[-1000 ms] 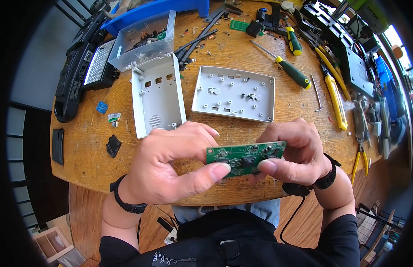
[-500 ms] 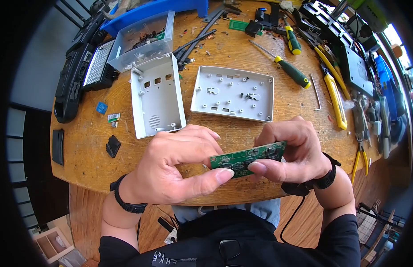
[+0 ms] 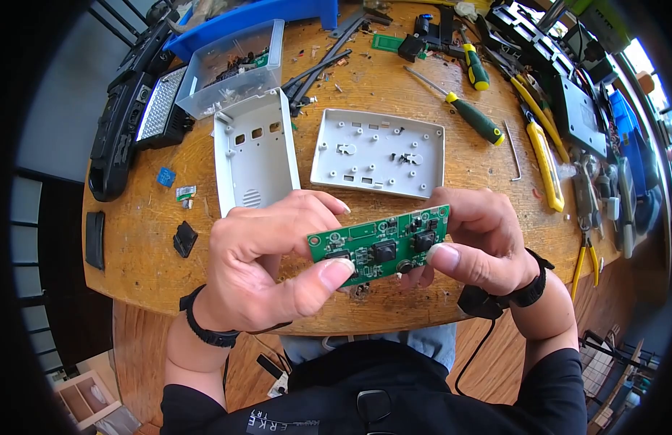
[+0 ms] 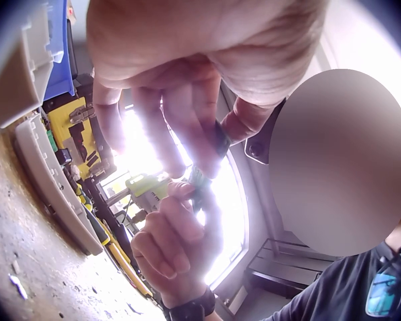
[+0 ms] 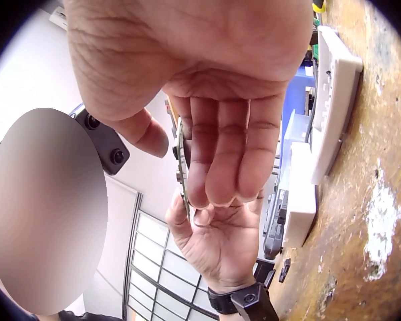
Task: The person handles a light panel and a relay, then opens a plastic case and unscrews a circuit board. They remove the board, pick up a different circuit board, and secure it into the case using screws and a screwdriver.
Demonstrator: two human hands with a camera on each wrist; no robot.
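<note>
A green circuit board (image 3: 365, 233) with black square parts on its face is held up over the bench's front edge, its face tilted toward the head camera. My left hand (image 3: 267, 261) pinches its left end, thumb on the front and fingers behind. At the right end my right hand (image 3: 484, 239) holds it, thumb by the lower front corner and fingers curled behind. In the right wrist view the circuit board (image 5: 181, 160) shows edge-on between thumb and fingers. Beyond the hands lie two white plastic housing halves, one upright-set shell (image 3: 260, 163) and one wide shell (image 3: 379, 138).
A clear bin (image 3: 205, 87) of loose parts stands at the back left beside a blue tray (image 3: 263, 22). Screwdrivers (image 3: 477, 119), a yellow cutter (image 3: 546, 167) and pliers (image 3: 586, 246) lie on the right. Small scraps and a black piece (image 3: 184, 238) are on the left.
Both hands have tipped the circuit board so more of its front shows, and it has shifted left and slightly up. The left thumb now sits lower on its left end.
</note>
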